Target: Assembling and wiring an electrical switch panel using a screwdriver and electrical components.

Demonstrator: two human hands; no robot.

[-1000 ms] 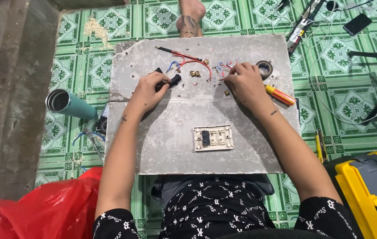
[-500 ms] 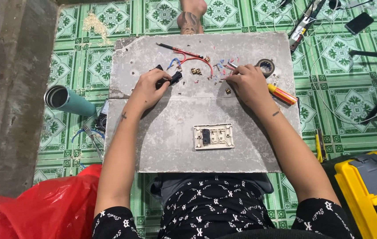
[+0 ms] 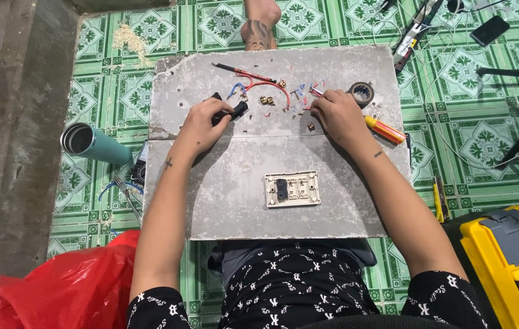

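Seen from above, both forearms reach toward twelve o'clock over a grey slab (image 3: 241, 201). The left hand (image 3: 201, 122) curls closed around a small black part (image 3: 237, 110). The right hand (image 3: 338, 113), fingers bent, pinches at wire scraps (image 3: 299, 97); whether it grips one is unclear.

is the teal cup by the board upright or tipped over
Tipped over. The teal cup lies on its side on the green tiled floor, left of the grey board, open mouth facing left.

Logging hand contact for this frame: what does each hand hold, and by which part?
Left hand grips a small black part by its near end. Right hand fingertips rest among wire scraps; whether it holds anything cannot be told.
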